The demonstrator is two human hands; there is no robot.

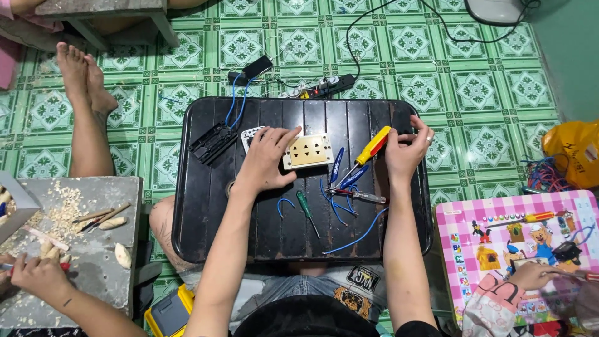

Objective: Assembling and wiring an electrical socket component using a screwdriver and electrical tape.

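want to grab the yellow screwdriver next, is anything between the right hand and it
Nothing visible. The right hand sits just right of the yellow screwdriver, its fingertips close to the handle, with only bare tray between. The blue wires and pliers lie lower, out of that path.

Both forearms reach forward, left hand (pixel 267 159) flat, right hand (pixel 405 150) curled.

On the black tray (pixel 206 206), the left hand (pixel 267 159) rests against a beige socket plate (pixel 307 150) — the right hand (pixel 405 150) grips a yellow-handled screwdriver (pixel 368 151).
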